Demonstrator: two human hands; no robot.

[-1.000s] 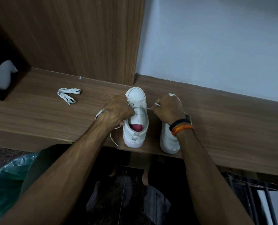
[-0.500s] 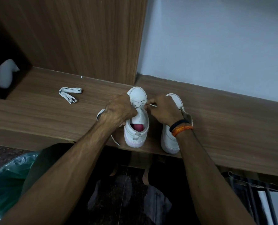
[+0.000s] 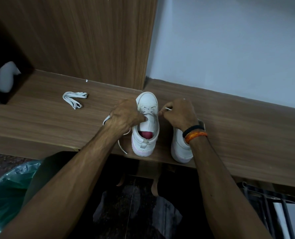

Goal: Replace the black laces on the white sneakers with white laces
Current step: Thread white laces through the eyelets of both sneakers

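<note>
Head view: two white sneakers are stood on the wooden counter (image 3: 246, 135), toes pointing far. The left sneaker (image 3: 145, 125) is gripped at its eyelets by the left hand (image 3: 125, 116). A white lace (image 3: 167, 109) end is pinched by the right hand (image 3: 179, 114), above the right sneaker (image 3: 179, 147). A spare lace bundle (image 3: 74, 99) lies far left.

Both your hands work close together, arms reaching forward.
Your left hand (image 3: 126, 116) is curled, knuckles up, fingers tucked under; your right hand (image 3: 178, 112) pinches with thumb and forefinger, its wrist wearing black and orange bands.
</note>
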